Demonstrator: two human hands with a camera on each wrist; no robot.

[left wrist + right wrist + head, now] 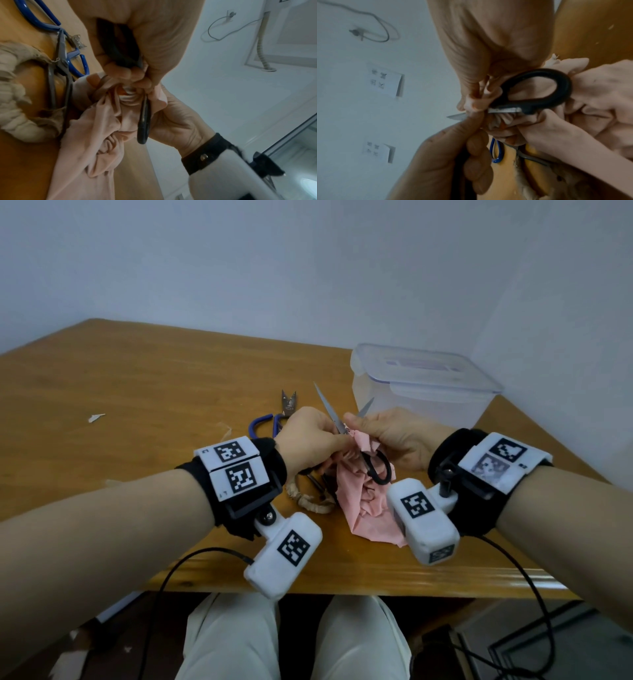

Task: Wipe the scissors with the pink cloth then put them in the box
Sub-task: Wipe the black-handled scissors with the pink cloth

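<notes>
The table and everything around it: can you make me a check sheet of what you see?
Surface: wooden table, small white scrap on it.
Job's things: black-handled scissors, blades open, being wiped with pink cloth; clear box, lid on.
Clutter: blue-handled scissors, small snips, cloth-wrapped scissors.
Hands: left hand grips one scissors handle; right hand pinches cloth around a blade.
Cables: black cables from both wrist cameras.
Surroundings: pale walls, wall sockets.
</notes>
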